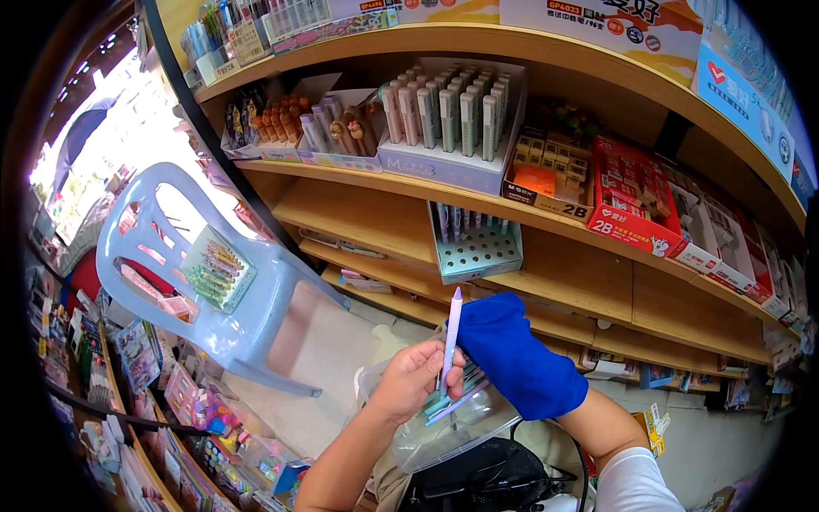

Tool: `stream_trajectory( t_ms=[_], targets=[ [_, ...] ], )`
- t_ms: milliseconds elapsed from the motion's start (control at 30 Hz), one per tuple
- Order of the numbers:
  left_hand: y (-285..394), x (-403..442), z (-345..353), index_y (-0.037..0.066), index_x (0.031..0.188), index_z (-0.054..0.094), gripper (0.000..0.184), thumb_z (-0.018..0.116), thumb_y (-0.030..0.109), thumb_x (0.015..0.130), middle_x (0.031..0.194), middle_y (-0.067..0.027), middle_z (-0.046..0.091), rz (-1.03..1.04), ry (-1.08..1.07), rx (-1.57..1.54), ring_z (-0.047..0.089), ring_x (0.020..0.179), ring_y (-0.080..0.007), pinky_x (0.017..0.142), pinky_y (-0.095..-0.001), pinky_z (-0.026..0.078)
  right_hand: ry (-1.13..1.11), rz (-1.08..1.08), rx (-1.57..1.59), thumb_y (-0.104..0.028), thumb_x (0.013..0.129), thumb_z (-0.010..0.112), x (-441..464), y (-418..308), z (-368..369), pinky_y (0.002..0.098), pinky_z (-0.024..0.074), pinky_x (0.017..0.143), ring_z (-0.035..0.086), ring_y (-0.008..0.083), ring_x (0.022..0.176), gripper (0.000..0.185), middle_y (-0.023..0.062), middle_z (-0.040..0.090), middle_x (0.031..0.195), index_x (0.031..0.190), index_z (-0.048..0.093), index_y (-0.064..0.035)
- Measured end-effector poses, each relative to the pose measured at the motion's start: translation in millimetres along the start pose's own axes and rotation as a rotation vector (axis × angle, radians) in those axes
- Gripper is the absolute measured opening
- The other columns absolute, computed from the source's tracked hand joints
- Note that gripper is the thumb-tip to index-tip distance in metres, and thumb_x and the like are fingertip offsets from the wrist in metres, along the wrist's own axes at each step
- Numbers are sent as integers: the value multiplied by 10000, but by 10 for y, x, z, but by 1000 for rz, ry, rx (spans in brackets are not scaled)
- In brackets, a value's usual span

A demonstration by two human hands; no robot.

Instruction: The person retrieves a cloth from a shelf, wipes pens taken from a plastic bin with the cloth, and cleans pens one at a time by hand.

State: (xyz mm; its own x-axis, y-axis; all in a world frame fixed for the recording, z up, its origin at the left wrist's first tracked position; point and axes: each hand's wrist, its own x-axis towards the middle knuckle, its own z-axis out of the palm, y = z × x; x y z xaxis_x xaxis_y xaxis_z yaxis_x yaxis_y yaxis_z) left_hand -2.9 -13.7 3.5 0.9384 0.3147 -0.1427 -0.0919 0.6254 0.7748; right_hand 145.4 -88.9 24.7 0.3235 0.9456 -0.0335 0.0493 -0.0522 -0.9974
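Observation:
My left hand point(411, 381) pinches the lower part of a light purple pen point(452, 328), which stands nearly upright. Blue cloth point(525, 358) covers my right hand like a mitt, so its fingers are hidden. The cloth's edge is close beside the pen; whether it touches cannot be made out. Beneath both hands sits a clear plastic container point(414, 446) on my lap. Several teal and purple pens point(459, 406) lie in it, partly hidden by my left hand.
A pale blue pen box point(482, 266) with holes juts from the lower shelf, some pens in its back rows. Above, a wooden shelf point(341, 175) carries pen and eraser boxes. A blue plastic chair point(226, 341) at left holds a pen box point(217, 271). A black bag point(478, 478) lies on my lap.

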Motion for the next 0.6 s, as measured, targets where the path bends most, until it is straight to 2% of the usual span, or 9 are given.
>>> stream_trajectory(
  t_ms=[67,167,267,367,600],
  targets=[
    [10,-3,-3,-20,911,509,230,487,207,880,683,-71,500,-3,-12,-48,524,623,-189,606,-289,453,-26,-17,-1,-122,762,525,-6,-14,0,254,407,522,531,116,563,152,54,568,611,651,576,-30],
    [15,-1,-6,-22,914,507,223,479,197,883,678,-70,496,2,-24,-80,518,619,-191,603,-291,448,29,72,-7,-118,750,525,-8,-114,22,247,402,524,528,113,564,129,43,568,618,660,583,-47],
    [21,-1,-1,-24,916,506,218,479,190,883,677,-70,497,5,-23,-92,516,619,-190,598,-286,443,-23,147,-174,-129,754,527,22,-239,3,246,409,527,537,121,567,128,50,576,627,671,586,-51],
    [25,-3,18,-23,931,501,218,477,188,883,675,-67,494,10,-3,-75,493,598,-170,570,-268,421,-34,-56,-122,-120,751,536,36,-7,-30,243,418,544,550,145,570,109,66,587,651,683,590,-54],
    [34,5,-8,-6,994,463,252,463,223,890,647,-52,457,12,19,-118,400,536,-109,495,-224,327,35,-368,-307,-89,729,551,36,21,20,277,403,513,549,187,573,53,76,568,646,687,569,-63]
  ],
)
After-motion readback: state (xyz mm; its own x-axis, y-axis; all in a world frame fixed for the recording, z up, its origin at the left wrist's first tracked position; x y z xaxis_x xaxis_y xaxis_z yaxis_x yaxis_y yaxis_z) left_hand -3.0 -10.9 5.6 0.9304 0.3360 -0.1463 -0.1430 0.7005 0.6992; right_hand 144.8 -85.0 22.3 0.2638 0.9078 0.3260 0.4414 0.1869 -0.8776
